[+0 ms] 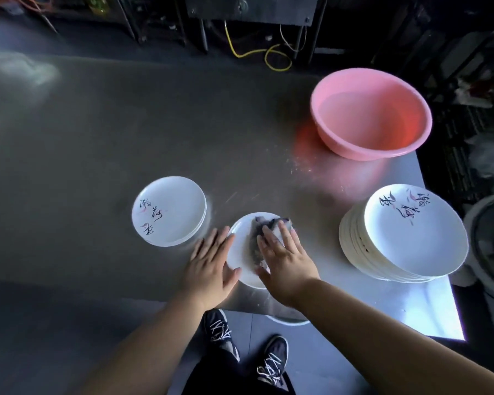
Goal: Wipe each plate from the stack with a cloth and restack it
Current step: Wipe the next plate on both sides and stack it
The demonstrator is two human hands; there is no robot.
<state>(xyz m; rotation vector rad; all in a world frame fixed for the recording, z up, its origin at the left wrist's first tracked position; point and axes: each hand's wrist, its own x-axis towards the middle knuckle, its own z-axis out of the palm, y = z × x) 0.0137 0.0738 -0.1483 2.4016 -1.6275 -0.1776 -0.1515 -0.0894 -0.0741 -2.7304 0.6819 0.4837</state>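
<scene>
Nearest the lens, two bare forearms reaching up from the bottom edge toward the desk [126, 124], above dark sneakers [271, 360] with white laces on the floor. Right hand [285, 258] laid flat, fingers straight and slightly spread, pressing a grey cloth [264, 238] onto the white plate [240, 252] at the desk's near edge. Left hand [211, 260] likewise flat and relaxed, palm on the desk, fingertips and thumb touching the plate's left rim, gripping nothing. Cloth crumpled, stretching from the plate's far rim toward its middle, partly covered by the right fingers. Plate's near rim hidden under both hands; any pattern on it not visible. Left of it, apart, a short stack of plates [169, 210], white with black brush lettering and faint pink marks. Right of it, near the desk's corner, a tall stack of plates [411, 232] with the same lettering, leaning slightly. Farther back on the right, a pink basin [371, 114], inside hard to read. Beyond the desk, dark clutter and a yellow cable [268, 54], blurred.
</scene>
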